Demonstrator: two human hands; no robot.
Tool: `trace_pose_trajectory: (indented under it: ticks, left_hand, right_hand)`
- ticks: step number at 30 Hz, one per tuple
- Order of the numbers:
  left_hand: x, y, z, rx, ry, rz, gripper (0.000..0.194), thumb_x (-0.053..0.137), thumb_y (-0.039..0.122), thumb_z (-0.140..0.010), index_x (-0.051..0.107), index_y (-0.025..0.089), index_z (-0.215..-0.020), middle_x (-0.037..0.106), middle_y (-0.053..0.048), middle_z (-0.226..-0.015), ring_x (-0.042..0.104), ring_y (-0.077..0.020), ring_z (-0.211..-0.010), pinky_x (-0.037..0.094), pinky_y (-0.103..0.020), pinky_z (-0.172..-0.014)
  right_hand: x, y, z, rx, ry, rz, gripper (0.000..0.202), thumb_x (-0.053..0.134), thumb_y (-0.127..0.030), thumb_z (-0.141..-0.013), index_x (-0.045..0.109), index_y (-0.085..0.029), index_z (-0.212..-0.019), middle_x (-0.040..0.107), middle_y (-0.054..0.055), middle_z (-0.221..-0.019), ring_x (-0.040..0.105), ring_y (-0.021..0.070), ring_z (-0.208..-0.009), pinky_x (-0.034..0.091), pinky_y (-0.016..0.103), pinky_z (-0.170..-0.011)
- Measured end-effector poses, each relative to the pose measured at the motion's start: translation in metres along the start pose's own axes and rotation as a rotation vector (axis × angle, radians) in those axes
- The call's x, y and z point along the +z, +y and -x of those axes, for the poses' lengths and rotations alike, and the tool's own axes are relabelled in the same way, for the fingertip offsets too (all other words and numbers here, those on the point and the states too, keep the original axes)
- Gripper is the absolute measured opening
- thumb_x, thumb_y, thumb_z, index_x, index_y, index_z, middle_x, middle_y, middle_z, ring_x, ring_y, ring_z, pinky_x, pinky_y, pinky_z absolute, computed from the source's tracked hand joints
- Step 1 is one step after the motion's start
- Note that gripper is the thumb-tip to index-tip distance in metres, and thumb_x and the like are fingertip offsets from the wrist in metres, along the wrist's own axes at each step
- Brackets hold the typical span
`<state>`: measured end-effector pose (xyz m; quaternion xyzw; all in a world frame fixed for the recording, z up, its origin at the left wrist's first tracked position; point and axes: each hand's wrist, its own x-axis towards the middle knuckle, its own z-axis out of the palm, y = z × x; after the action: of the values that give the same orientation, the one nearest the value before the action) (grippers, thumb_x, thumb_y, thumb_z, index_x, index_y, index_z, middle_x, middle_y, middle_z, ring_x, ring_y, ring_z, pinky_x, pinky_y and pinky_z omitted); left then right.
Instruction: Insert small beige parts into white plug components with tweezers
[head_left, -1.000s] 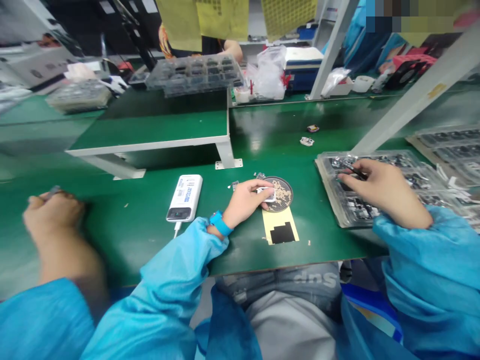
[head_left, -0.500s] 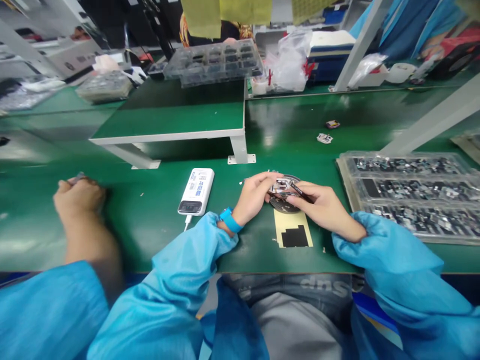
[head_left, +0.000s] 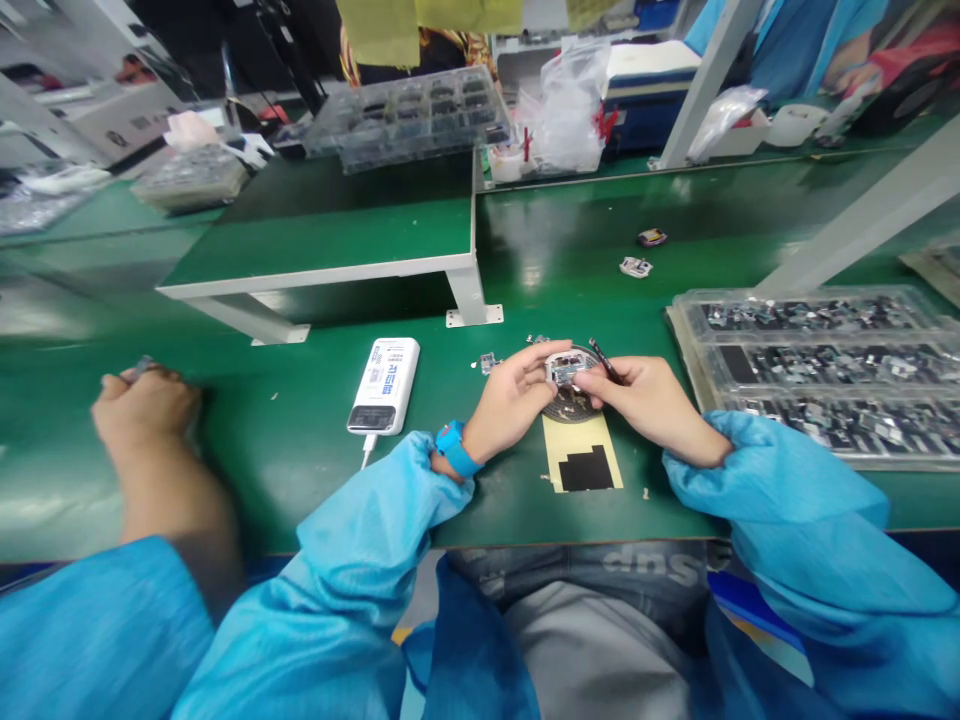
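Observation:
My left hand [head_left: 517, 395] is closed on the side of a small silver-and-white electronic part [head_left: 568, 366], its fingers curled along the left edge. Across from it, my right hand [head_left: 637, 400] grips a thin black tool [head_left: 601, 354], possibly tweezers, whose upper end points up and left. The right thumb and fingertips touch the part's right side. Beneath both hands lies a dark round disc [head_left: 571, 408], partly hidden, with small bits on it. A pale yellow sheet [head_left: 555, 453] bearing a black cut-out [head_left: 586, 469] extends from under the disc toward me.
A white power bank [head_left: 384, 385] with a cable lies left. Small parts [head_left: 487, 363] sit by my left hand. A clear compartment tray [head_left: 817, 375] of parts stands right. Behind is a raised green shelf [head_left: 322, 225]. Another person's hand [head_left: 146, 405] rests far left.
The black tool has swung up off the part and stands steeper. My right fingertips now touch the part, and my left fingers have shifted along its edge. The whole view has shifted slightly.

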<state>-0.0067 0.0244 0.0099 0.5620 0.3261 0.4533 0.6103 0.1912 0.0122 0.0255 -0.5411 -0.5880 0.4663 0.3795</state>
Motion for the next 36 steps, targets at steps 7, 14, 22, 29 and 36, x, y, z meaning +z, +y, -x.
trace_pose_trajectory:
  ticks: [7,14,22,29,36]
  left_hand:
    - [0.003,-0.002,0.002,0.028,-0.011,-0.069,0.047,0.071,0.02,-0.084,0.064,0.015,-0.13,0.072,-0.012,-0.122,0.07,-0.0243,-0.111,0.057,-0.034,-0.094]
    - [0.005,-0.003,0.004,0.036,0.01,-0.174,0.05,0.075,0.029,-0.089,0.063,0.017,-0.136,0.071,-0.011,-0.122,0.069,-0.0251,-0.112,0.059,-0.033,-0.091]
    - [0.003,-0.004,0.006,0.114,0.054,-0.37,0.046,0.072,0.034,-0.093,0.066,0.022,-0.137,0.071,-0.008,-0.129,0.071,-0.0247,-0.106,0.06,-0.037,-0.09]
    - [0.012,0.001,0.006,0.041,0.055,0.002,0.046,0.081,0.029,-0.085,0.07,0.018,-0.129,0.072,-0.009,-0.128,0.071,-0.0247,-0.115,0.059,-0.037,-0.1]
    - [0.018,0.001,0.007,-0.003,0.102,0.063,0.042,0.082,0.034,-0.083,0.073,0.019,-0.121,0.069,-0.012,-0.13,0.075,-0.021,-0.093,0.063,-0.027,-0.067]
  right_hand:
    - [-0.002,0.005,-0.002,0.021,-0.014,-0.023,0.048,0.079,-0.06,-0.076,0.068,-0.016,-0.06,0.064,0.001,-0.059,0.051,0.01,-0.055,0.038,0.025,-0.055]
    - [-0.002,0.005,0.0,0.065,-0.043,-0.116,0.05,0.08,-0.062,-0.074,0.064,-0.017,-0.06,0.046,-0.005,-0.045,0.035,0.007,-0.046,0.026,0.025,-0.047]
    - [-0.002,0.005,0.0,0.039,-0.03,-0.092,0.05,0.078,-0.063,-0.076,0.063,-0.017,-0.062,0.054,-0.002,-0.052,0.043,0.009,-0.049,0.033,0.025,-0.049]
    - [0.005,0.01,0.0,-0.106,0.133,-0.134,0.044,0.089,-0.049,-0.07,0.062,-0.021,-0.091,0.066,0.0,-0.081,0.06,0.0134,-0.067,0.052,0.027,-0.063]
    - [0.016,0.014,0.002,-0.097,0.054,-0.305,0.044,0.085,-0.052,-0.074,0.067,-0.022,-0.102,0.071,0.003,-0.093,0.068,0.0176,-0.082,0.059,0.033,-0.08]
